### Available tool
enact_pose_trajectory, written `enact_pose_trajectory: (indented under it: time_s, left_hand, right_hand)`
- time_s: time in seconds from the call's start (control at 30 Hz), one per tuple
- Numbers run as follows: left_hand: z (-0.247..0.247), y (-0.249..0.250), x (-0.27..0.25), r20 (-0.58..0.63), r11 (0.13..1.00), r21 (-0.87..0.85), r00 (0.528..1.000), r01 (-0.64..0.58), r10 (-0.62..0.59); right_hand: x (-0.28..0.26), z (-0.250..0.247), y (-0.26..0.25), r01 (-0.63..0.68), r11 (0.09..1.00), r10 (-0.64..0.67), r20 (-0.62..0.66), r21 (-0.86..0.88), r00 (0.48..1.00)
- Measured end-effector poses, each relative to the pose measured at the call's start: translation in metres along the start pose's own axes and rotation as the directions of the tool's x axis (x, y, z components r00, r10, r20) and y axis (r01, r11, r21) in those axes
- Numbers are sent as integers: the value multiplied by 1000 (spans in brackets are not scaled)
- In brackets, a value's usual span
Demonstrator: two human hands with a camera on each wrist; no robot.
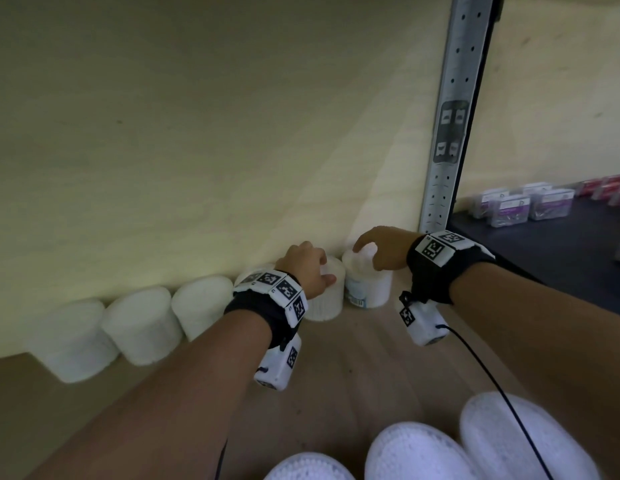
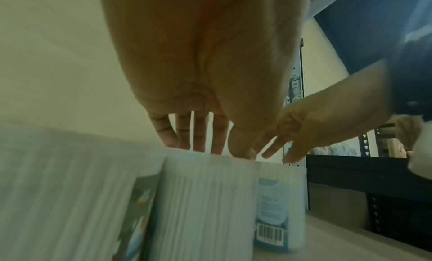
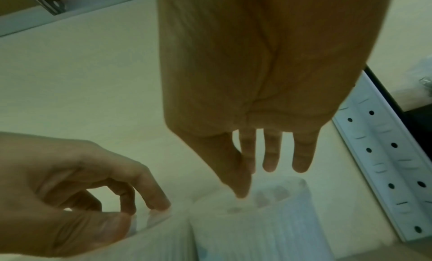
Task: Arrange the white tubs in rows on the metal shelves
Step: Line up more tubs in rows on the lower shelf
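Gripping tub (image 1: 325,303): left hand (image 1: 306,271); right hand (image 1: 381,249) beside

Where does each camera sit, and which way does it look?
Head: on the head, looking forward and down at the row of white ribbed plastic tubs; forearms, left hand and right hand show.
Left wrist: on the left wrist, looking along the palm at the ribbed tub it holds; the right hand shows.
Right wrist: on the right wrist, looking along the palm at the blue-labelled white tub; the left hand shows.
Both wrist views show that tub and the grey perforated metal post.
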State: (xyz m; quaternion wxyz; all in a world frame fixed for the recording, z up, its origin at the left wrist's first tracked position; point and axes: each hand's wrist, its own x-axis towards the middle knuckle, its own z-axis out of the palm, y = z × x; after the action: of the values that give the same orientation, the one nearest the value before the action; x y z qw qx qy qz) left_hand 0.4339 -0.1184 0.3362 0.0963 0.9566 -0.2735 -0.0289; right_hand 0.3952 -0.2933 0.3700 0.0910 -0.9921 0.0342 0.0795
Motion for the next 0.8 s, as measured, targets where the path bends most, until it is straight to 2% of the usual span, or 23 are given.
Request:
enact_pose_trajectory:
  time_s: [0.1,0.23,0.4,0.8]
  left_hand:
    - [-1,1,0,7,1000,-4,1000,0,0]
    - [-1,1,-1,19,1000,-1,1000,6,-6]
    - [-1,2,-2,17,1000,-6,1000,6,-6]
    - [-1,1,-2,21,1000,-5,1000,7,-7]
  right_hand:
    - [1,-1,-2,-63,997,60,-66,-42,996]
    - [3,5,-4,-146,976,148,-5,-162,989]
    - [6,7,-7,-171,970,173,-6,-174,985]
    - [-3,-4,0,-34,994,42,78,-102,996]
